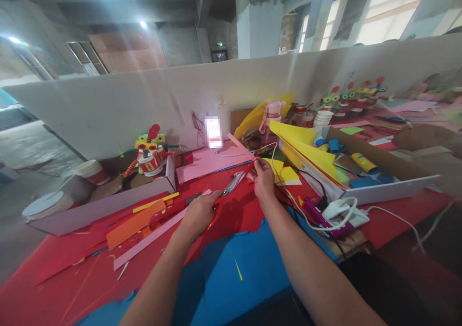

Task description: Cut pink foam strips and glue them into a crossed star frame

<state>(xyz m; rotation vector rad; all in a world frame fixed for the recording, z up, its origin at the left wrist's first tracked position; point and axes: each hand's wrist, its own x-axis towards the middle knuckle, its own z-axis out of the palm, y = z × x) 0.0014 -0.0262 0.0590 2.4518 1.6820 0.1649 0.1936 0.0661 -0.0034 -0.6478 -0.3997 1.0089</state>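
My left hand (202,211) is closed around the handle of a pair of scissors (233,184), whose metal blades point up and to the right. Pinched in the fingers of my right hand (264,177) is a piece of red paper (249,169), close to the blade tips. Whether the blades touch the paper I cannot tell. Below my hands lies a blue sheet (238,258) on the red tabletop (86,292). Pink paper (211,162) is spread out beyond them, and an orange paper strip (135,222) lies left of my left hand.
At left, a shallow box (104,213) holds a paper-cup figure (149,162). To the right, a white box (390,191) contains coloured rolls, with yellow paper (306,148) leaning over it. A purple power strip (334,225) with plugs and cables sits near my right forearm. A pink bottle (272,112) stands behind.
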